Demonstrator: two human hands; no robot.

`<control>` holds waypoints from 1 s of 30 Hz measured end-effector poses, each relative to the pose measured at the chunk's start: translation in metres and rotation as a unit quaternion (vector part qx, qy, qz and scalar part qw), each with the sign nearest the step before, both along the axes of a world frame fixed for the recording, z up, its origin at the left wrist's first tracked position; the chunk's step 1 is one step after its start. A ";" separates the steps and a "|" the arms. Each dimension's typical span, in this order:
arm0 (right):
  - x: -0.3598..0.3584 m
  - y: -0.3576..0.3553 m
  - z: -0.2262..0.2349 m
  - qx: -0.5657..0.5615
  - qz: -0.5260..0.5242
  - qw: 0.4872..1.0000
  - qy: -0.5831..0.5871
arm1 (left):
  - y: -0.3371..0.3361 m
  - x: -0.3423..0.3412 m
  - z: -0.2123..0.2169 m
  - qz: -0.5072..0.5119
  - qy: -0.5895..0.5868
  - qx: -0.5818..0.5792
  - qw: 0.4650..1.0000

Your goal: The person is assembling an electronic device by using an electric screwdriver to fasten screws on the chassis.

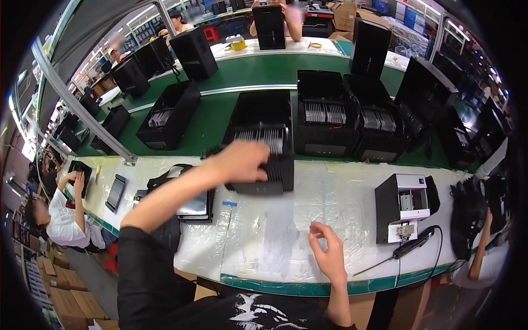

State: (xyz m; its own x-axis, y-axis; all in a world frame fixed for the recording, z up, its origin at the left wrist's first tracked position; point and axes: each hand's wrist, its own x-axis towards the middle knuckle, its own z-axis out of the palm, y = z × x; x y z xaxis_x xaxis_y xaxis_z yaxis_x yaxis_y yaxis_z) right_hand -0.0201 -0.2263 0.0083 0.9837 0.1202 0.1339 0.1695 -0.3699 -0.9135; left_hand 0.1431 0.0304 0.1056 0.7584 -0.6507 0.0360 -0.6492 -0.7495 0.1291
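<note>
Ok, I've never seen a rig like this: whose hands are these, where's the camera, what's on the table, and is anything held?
There is no machine arm here: both bare hands belong to one person. The single picture comes from a fisheye camera on that person's head, looking down, so straight edges bend near the rim.

The left hand is at a black case by the far edge of the white table; blur hides whether it grips it. The right hand is empty, fingers slightly curled, over the table.

To the right are a black-and-white device and a corded screwdriver. More cases stand on the green surface beyond.
</note>
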 end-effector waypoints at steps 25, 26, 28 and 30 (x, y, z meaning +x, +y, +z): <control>0.060 0.088 0.040 -0.011 0.053 0.991 -0.121 | 0.082 -0.157 -0.105 0.437 0.212 -0.658 0.575; 0.058 0.087 0.041 -0.009 0.055 0.993 -0.108 | 0.082 -0.153 -0.106 0.404 0.300 -0.728 0.466; 0.057 0.081 0.042 -0.018 0.060 0.991 -0.118 | 0.077 -0.147 -0.107 0.376 0.258 -0.720 0.524; 0.056 0.072 0.043 -0.010 0.066 0.991 -0.115 | 0.064 -0.143 -0.100 0.361 0.144 -0.690 0.610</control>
State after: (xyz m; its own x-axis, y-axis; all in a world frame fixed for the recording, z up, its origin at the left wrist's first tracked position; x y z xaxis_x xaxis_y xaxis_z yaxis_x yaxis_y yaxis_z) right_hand 0.0358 -0.1544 0.0510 0.9028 0.2506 0.3496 0.4210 -0.3484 -0.8375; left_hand 0.0005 0.0940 0.0055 0.9337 0.3566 -0.0317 -0.0143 0.1258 0.9920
